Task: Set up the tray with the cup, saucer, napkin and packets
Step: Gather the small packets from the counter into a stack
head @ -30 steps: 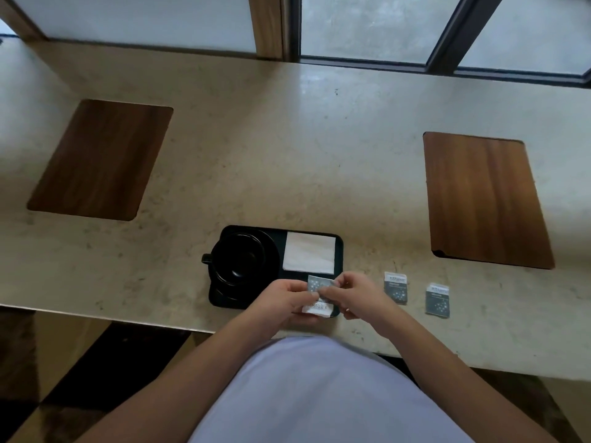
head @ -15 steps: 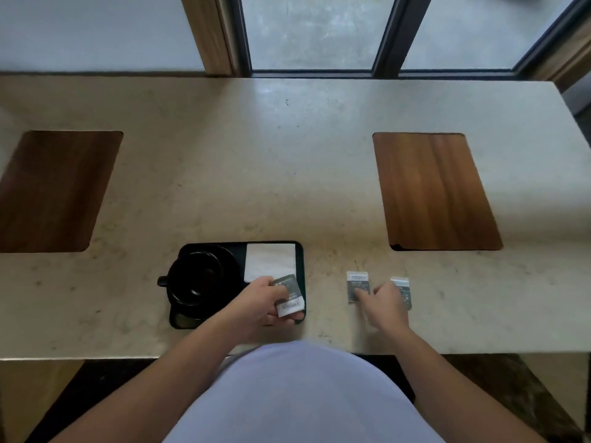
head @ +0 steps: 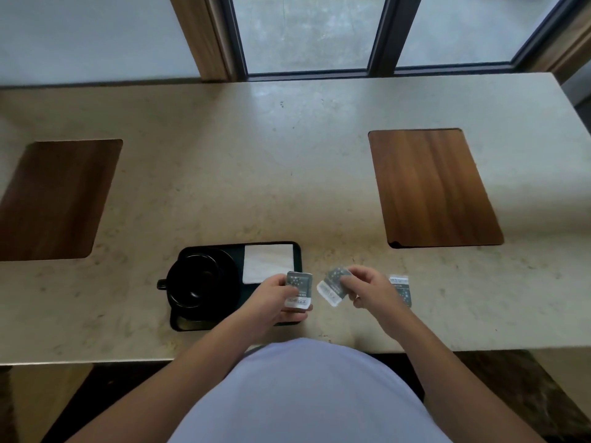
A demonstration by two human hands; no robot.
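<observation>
A black tray (head: 300, 251) sits near the counter's front edge. On its left half a black cup (head: 192, 282) stands on a black saucer (head: 228, 266); a white napkin (head: 267, 262) lies in the far right corner. My left hand (head: 271, 302) holds a grey and white packet (head: 299, 289) over the tray's near right corner. My right hand (head: 371, 287) grips a second packet (head: 332, 284) just right of the tray, lifted off the counter. A third packet (head: 401, 289) lies on the counter, partly hidden behind my right hand.
The beige stone counter (head: 287, 161) has a dark wooden inlay at left (head: 54, 199) and another at right (head: 431, 187). A window with dark frames (head: 380, 36) runs behind the counter. The counter's front edge passes just below the tray.
My right hand reached to the packets on the counter, picked one up and carried it left toward the tray. My left hand stayed over the tray holding its packet.
</observation>
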